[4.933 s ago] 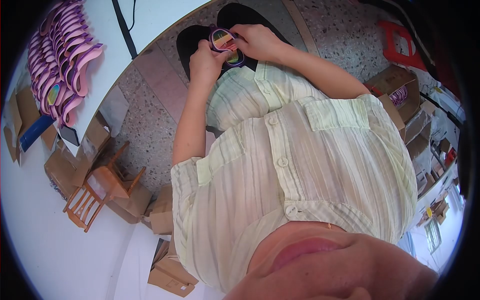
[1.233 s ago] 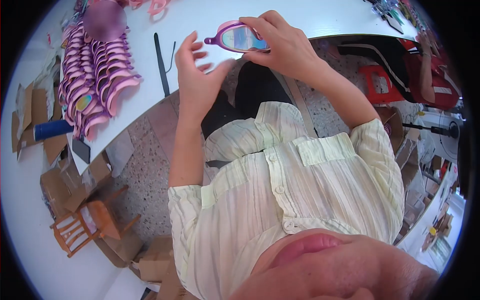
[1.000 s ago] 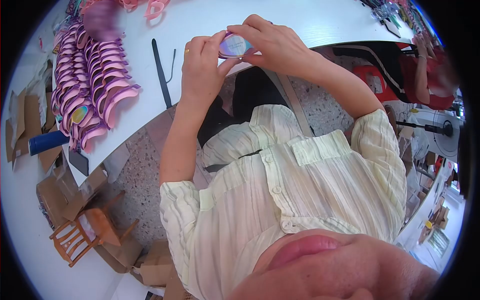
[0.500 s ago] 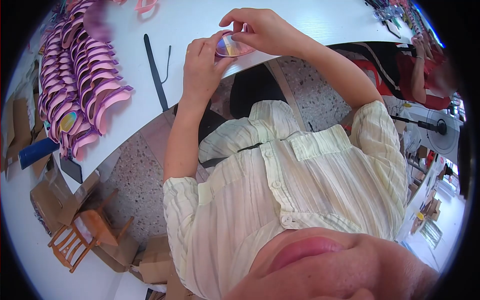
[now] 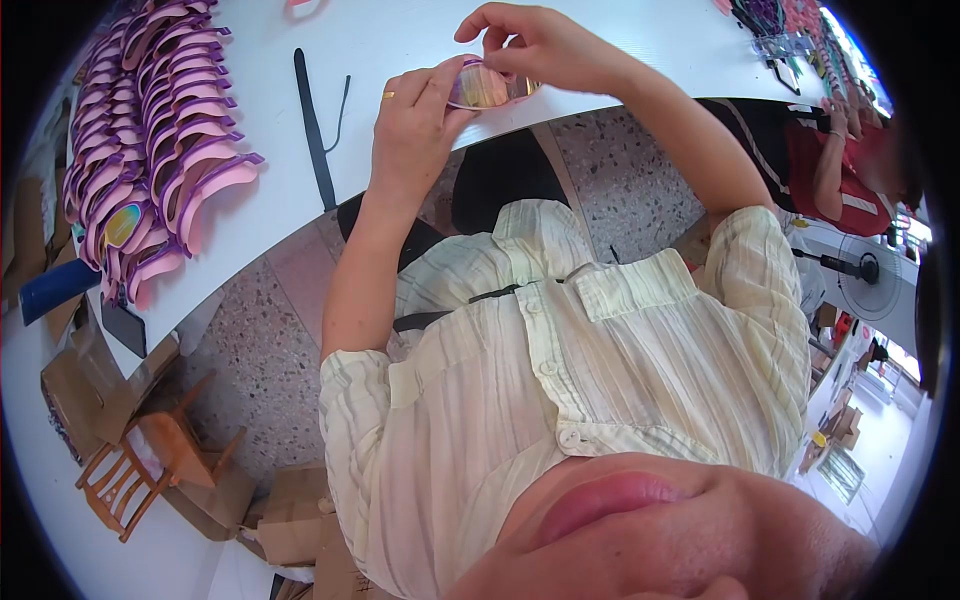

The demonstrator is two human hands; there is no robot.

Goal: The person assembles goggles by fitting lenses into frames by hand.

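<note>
Between my hands, above the table's near edge, is a pair of goggles (image 5: pixel 482 88) with a shiny, rainbow-mirrored lens and a pinkish-purple rim. My left hand (image 5: pixel 412 125), with a ring on one finger, grips the left end, fingers on top and thumb below. Over the upper right part of the lens is my right hand (image 5: pixel 550 50), its fingers bent and drawn together, the index finger arched outward. Whatever is between those fingertips is too small to make out. The right end of the goggles lies partly behind this hand.
Stacked pink and purple goggle frames (image 5: pixel 185 130) fill the table's left side. A black strap (image 5: pixel 312 130) lies left of my hands. A phone (image 5: pixel 123 325) rests at the left corner near a blue cylinder (image 5: pixel 58 290). A co-worker in red (image 5: pixel 840 170) sits at right.
My view has shifted slightly. The goggles and both hands appear a little farther right, the lens reflection differs, and my right fingertips are nearer the lens's upper edge.
</note>
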